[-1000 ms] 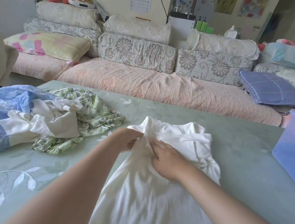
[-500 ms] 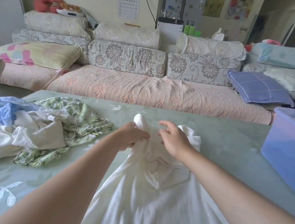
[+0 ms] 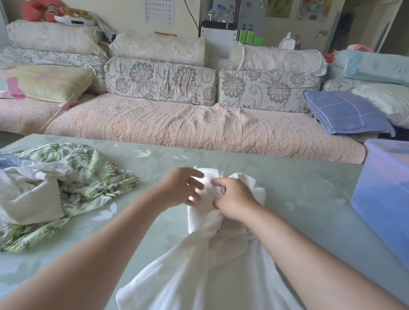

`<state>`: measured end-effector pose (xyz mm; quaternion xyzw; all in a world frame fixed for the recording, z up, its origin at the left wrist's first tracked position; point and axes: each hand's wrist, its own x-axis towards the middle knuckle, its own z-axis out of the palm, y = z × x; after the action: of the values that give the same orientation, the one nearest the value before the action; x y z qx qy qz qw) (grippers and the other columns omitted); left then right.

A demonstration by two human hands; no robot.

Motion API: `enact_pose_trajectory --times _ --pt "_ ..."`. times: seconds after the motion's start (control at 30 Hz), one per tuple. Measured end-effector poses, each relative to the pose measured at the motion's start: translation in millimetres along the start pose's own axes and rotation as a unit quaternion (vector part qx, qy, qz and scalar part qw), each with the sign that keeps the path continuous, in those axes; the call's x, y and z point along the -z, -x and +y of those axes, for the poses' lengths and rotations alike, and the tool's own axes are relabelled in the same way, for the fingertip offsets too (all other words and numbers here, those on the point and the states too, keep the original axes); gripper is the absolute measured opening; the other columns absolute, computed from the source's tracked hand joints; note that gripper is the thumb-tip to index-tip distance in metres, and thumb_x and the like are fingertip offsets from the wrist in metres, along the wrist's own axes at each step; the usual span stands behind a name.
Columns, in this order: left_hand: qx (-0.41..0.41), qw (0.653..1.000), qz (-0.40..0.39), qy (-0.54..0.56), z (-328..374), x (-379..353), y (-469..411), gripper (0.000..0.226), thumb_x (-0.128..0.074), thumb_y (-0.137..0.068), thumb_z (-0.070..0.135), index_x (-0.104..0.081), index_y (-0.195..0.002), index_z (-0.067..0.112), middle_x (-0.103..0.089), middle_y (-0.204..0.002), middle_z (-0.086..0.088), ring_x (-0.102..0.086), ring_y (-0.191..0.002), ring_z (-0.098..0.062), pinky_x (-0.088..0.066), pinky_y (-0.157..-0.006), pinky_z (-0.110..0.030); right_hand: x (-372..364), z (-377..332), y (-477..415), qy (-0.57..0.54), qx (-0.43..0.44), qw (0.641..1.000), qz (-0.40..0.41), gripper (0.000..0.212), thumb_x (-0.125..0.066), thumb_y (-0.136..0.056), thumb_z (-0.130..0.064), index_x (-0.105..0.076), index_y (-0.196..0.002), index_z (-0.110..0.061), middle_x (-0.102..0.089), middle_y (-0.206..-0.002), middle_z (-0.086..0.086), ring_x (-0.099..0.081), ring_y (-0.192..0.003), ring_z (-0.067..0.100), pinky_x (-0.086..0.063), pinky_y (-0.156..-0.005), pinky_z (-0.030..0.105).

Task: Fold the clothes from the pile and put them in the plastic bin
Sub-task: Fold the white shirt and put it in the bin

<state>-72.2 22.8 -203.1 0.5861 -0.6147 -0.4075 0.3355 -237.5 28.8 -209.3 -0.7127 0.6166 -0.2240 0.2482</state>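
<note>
A white ribbed garment (image 3: pixel 211 288) lies on the green table (image 3: pixel 303 191) in front of me, its far end bunched up. My right hand (image 3: pixel 234 199) grips that bunched end. My left hand (image 3: pixel 182 186) is right beside it with fingers spread, blurred, touching the cloth. The pile of clothes (image 3: pixel 34 186) sits at the left: a green leaf-print piece, white pieces and a blue one. The translucent blue plastic bin (image 3: pixel 397 202) stands at the table's right edge.
Beyond the table's far edge runs a long sofa (image 3: pixel 176 123) with floral cushions and pillows. The table has a pale leaf pattern.
Both hands have gathered the white garment's top end from flat into a bunch and moved it farther away. My left hand's fingers have opened. The view has tilted up.
</note>
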Motion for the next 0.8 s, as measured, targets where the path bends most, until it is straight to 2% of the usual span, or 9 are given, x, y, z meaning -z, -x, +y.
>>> enact_pose_trajectory --times 0.07,0.1,0.2,0.3,0.4,0.47,0.57,0.67,0.8 --pt "-0.082 0.973 0.098 -0.192 -5 2 -7 0.035 -0.050 -0.091 0.000 -0.065 -0.108 0.027 -0.065 -0.099 0.005 -0.061 -0.088 -0.015 -0.046 -0.063 -0.018 4 6 -2 0.036 -0.008 0.999 0.006 0.048 -0.063 -0.086 -0.006 -0.061 -0.131 -0.020 -0.059 -0.126 0.003 -0.055 -0.119 0.023 -0.044 -0.094 0.025" --pt "-0.108 0.963 0.094 -0.229 -6 2 -7 0.030 -0.055 -0.092 0.009 -0.066 -0.111 0.030 -0.063 -0.108 0.005 -0.058 -0.095 -0.014 -0.043 -0.069 -0.017 5 9 -1 0.064 -0.013 0.998 -0.001 0.044 -0.064 -0.085 -0.010 -0.062 -0.129 -0.019 -0.058 -0.127 0.005 -0.055 -0.119 0.024 -0.045 -0.094 0.027" --pt "-0.105 0.940 -0.055 -0.320 -15 -11 -12 0.049 -0.053 -0.090 0.043 -0.053 -0.136 0.027 -0.046 -0.140 -0.001 -0.037 -0.132 -0.025 -0.032 -0.107 -0.033 8 18 5 0.234 -0.007 0.972 -0.025 0.047 -0.066 -0.084 -0.032 -0.059 -0.130 -0.024 -0.038 -0.147 0.008 -0.042 -0.131 0.029 -0.039 -0.101 0.034" --pt "-0.077 0.898 -0.157 -0.404 -29 -22 -19 0.060 -0.028 -0.094 0.050 -0.038 -0.144 0.019 -0.023 -0.156 -0.004 -0.011 -0.148 -0.032 -0.014 -0.118 -0.041 16 17 6 0.300 0.100 0.949 -0.008 0.056 -0.062 -0.088 -0.039 -0.050 -0.141 -0.026 -0.018 -0.162 0.005 -0.020 -0.146 0.026 -0.020 -0.116 0.038" --pt "-0.076 0.870 -0.167 -0.457 -45 -18 -22 0.089 0.001 -0.071 0.066 -0.034 -0.143 0.028 0.003 -0.164 -0.001 0.003 -0.151 -0.029 -0.013 -0.118 -0.051 12 18 5 0.260 0.109 0.949 -0.138 0.057 -0.036 -0.102 -0.041 -0.026 -0.156 -0.030 -0.008 -0.166 -0.007 -0.005 -0.152 0.013 -0.004 -0.122 0.034" --pt "-0.056 0.884 -0.148 -0.441 -47 -18 -22 0.093 -0.002 -0.066 0.070 -0.031 -0.146 0.031 0.003 -0.164 0.004 0.003 -0.151 -0.025 -0.013 -0.118 -0.053 5 27 4 0.268 0.069 0.937 -0.215 0.058 -0.025 -0.104 -0.036 -0.008 -0.159 -0.030 0.001 -0.166 -0.009 0.003 -0.152 0.008 0.002 -0.123 0.035" --pt "-0.016 0.909 -0.132 -0.394 -32 -19 -8 0.071 -0.022 -0.090 0.061 -0.013 -0.155 0.033 0.002 -0.163 0.013 0.004 -0.150 -0.017 -0.012 -0.119 -0.049 3 36 5 0.291 0.071 0.929 -0.217 0.069 -0.032 -0.099 -0.031 0.000 -0.159 -0.029 0.005 -0.166 -0.008 0.006 -0.151 0.005 0.000 -0.124 0.039" --pt "-0.034 0.916 -0.114 -0.382 -22 -22 3 0.055 -0.029 -0.101 0.044 -0.018 -0.154 0.033 -0.010 -0.163 0.009 -0.003 -0.149 -0.016 -0.013 -0.119 -0.049 3 28 13 0.309 0.101 0.928 -0.179 0.076 -0.047 -0.092 -0.030 -0.012 -0.159 -0.024 -0.004 -0.167 -0.003 -0.001 -0.153 0.011 -0.003 -0.124 0.037" --pt "-0.036 0.920 -0.112 -0.375 -21 -27 21 0.051 -0.022 -0.104 0.036 -0.020 -0.154 0.032 -0.014 -0.163 0.003 -0.010 -0.149 -0.022 -0.015 -0.119 -0.047 2 11 31 0.188 0.131 0.962 -0.152 0.067 -0.048 -0.089 -0.018 -0.034 -0.154 -0.028 -0.019 -0.164 -0.008 -0.019 -0.151 0.015 -0.015 -0.122 0.031"
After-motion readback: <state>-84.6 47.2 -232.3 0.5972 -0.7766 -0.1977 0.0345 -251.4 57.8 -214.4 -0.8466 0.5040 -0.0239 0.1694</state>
